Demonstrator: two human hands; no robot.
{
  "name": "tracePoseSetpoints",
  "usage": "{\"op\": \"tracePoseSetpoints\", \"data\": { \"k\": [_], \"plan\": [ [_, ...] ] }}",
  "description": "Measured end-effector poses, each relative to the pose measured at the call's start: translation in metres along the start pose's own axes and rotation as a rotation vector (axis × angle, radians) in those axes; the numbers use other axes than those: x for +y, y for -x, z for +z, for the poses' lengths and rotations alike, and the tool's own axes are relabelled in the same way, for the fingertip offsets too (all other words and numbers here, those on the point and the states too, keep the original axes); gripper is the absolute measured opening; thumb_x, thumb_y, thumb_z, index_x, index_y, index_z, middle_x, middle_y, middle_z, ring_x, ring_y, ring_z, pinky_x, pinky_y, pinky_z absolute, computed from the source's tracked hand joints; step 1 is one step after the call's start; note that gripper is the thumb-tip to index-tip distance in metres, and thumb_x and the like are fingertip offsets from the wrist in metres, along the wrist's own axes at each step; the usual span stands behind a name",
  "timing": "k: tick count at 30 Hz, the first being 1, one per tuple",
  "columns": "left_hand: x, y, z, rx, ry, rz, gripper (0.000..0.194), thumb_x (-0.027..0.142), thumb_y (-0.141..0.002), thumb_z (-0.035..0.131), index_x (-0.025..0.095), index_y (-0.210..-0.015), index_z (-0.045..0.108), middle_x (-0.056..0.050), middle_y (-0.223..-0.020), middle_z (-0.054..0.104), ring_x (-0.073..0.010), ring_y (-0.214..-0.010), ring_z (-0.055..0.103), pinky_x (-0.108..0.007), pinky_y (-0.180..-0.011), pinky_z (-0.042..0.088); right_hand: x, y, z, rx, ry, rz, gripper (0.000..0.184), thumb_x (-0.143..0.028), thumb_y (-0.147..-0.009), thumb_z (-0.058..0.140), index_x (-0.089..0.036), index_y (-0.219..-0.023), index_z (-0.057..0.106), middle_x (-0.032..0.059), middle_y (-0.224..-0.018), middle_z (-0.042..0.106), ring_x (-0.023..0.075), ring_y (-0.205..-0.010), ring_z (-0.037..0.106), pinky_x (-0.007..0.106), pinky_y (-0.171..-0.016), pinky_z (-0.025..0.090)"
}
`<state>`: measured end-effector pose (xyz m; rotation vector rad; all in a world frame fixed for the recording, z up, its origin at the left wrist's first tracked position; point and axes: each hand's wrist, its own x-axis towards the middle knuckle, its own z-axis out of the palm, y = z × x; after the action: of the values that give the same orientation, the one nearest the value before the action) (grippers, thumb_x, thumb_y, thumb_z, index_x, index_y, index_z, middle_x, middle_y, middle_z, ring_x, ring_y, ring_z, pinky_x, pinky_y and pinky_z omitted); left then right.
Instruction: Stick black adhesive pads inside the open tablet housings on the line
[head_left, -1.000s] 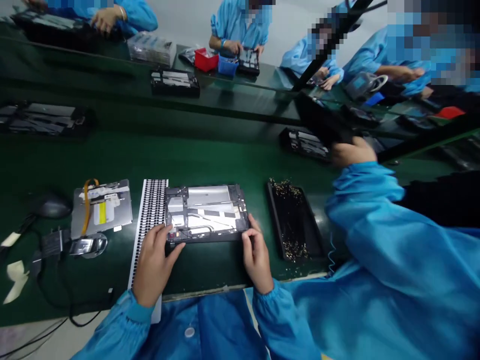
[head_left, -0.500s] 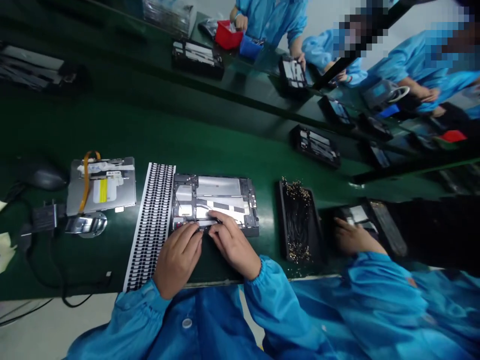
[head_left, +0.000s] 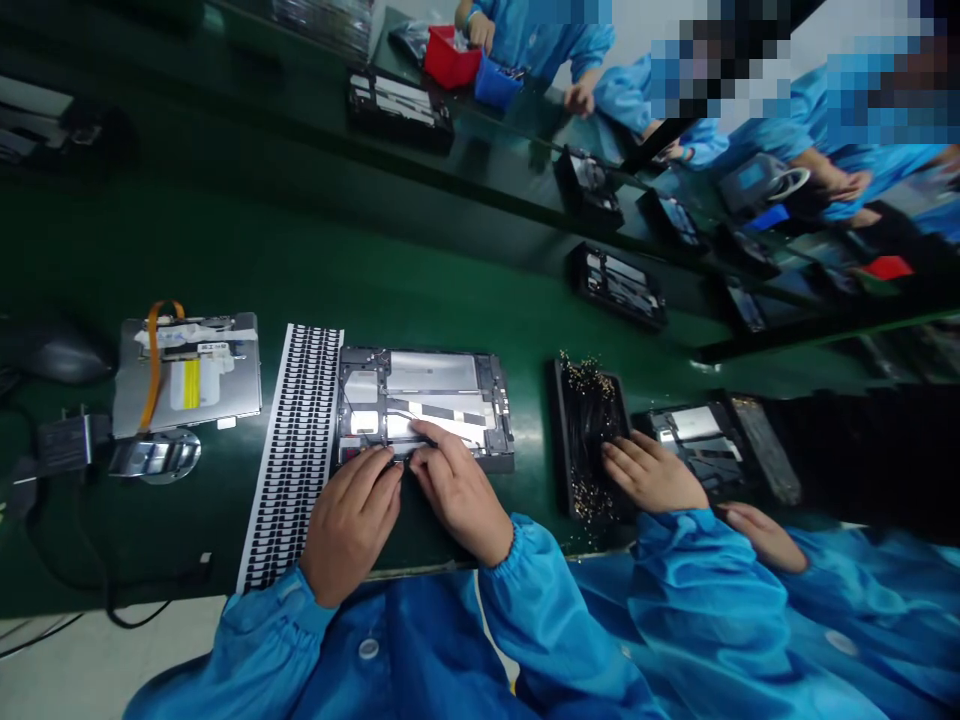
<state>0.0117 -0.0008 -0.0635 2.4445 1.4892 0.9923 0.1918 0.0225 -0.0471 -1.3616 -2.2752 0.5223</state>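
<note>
An opened tablet-like device [head_left: 435, 373] lies in front of me, its silver batteries and dark circuit parts showing. At its near left edge my left hand [head_left: 351, 520] is closed, with thumb and fingertips pinched together. Just right of it my right hand [head_left: 466, 492] is closed too, its index finger reaching over the device's inside and its thumb at the near edge. Whatever sits between the fingertips of each hand is too small or hidden to name. A sheet of black-and-white stickers [head_left: 296, 450] lies along the device's left side, partly beside my left forearm.
Left lie a silver panel with an orange ribbon cable [head_left: 225, 385], a tape dispenser [head_left: 156, 455], a charger [head_left: 64, 445] and a mouse [head_left: 64, 350]. Right is a tray of black cables [head_left: 559, 430], with a co-worker's hand [head_left: 656, 475] at it. A raised shelf [head_left: 495, 175] crosses behind.
My hands stay at the device's near edge with almost no movement. The co-worker's hand on the right has moved left to the cable tray. The view has shifted slightly.
</note>
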Motion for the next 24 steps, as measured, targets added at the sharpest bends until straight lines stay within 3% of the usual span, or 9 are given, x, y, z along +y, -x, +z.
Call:
{"op": "tracePoseSetpoints", "data": {
  "k": [5,8,12,24],
  "plan": [
    [-0.001,0.002,0.001,-0.049,-0.059,0.04,0.031,0.012,-0.09,0.058,0.016,-0.12,0.064,-0.011,-0.125,0.067,-0.0255,-0.119,0.062,-0.041,-0.102,0.052,-0.001,-0.001,0.002,0.012,0.013,-0.001,0.017,-0.019,-0.103,0.045,-0.019,-0.109,0.061,0.0148,-0.14,0.054,0.0253,-0.127,0.054,0.044,-0.105,0.05],
    [-0.001,0.003,0.001,-0.071,-0.105,0.049,0.032,0.013,-0.091,0.058,0.016,-0.122,0.064,-0.011,-0.128,0.066,-0.0267,-0.12,0.061,-0.042,-0.101,0.052,0.006,0.003,-0.001,0.026,-0.092,-0.029,0.015,-0.019,-0.101,0.049,-0.02,-0.113,0.059,0.0146,-0.141,0.052,0.0245,-0.129,0.053,0.044,-0.106,0.05],
    [-0.002,0.006,0.001,-0.081,-0.131,0.055,0.035,0.014,-0.09,0.062,0.016,-0.124,0.063,-0.011,-0.13,0.064,-0.0273,-0.121,0.06,-0.041,-0.1,0.052,0.019,0.014,-0.006,0.131,-0.213,-0.022,0.021,-0.018,-0.096,0.061,-0.023,-0.116,0.058,0.0127,-0.131,0.057,0.0232,-0.125,0.056,0.041,-0.103,0.052],
    [0.001,0.0,0.001,-0.087,-0.17,0.09,0.038,0.012,-0.087,0.066,0.018,-0.125,0.063,-0.013,-0.127,0.064,-0.0284,-0.117,0.061,-0.044,-0.097,0.054,0.019,0.006,0.001,0.174,-0.147,-0.045,0.014,-0.016,-0.096,0.061,-0.023,-0.108,0.064,0.0082,-0.113,0.067,0.022,-0.107,0.062,0.041,-0.091,0.051]
  ]
}}
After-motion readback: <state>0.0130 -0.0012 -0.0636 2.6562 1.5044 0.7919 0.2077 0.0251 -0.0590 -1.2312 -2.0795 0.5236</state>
